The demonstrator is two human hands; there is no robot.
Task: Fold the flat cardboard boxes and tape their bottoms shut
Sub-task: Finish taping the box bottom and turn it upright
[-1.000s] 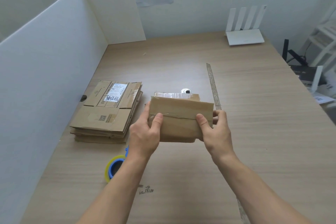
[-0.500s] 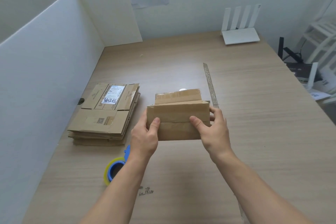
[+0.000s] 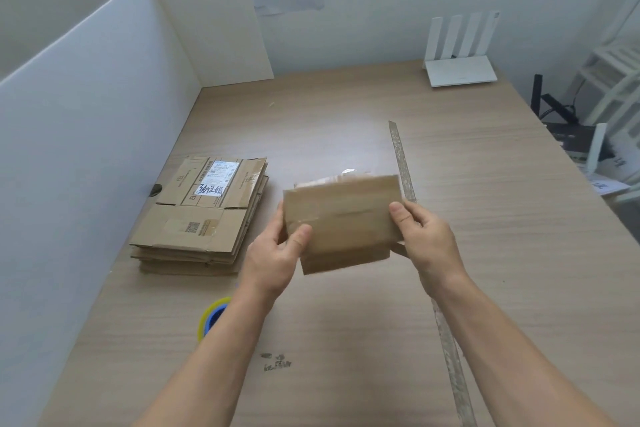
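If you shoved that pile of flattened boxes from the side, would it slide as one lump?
Probably not: the pile is loose sheets with uneven edges, so top ones would likely slip first. A single sheet looks thin and creased, so it would probably flop at its folds. The box held up looks similarly light.

Both bare forearms are reaching forward and angling toward each other. The left hand (image 3: 272,255) is pinching the left edge of the cardboard box (image 3: 341,218), thumb lying on the near face (its fingers are mostly hidden behind). The right hand (image 3: 427,239) is gripping the right edge the same way.
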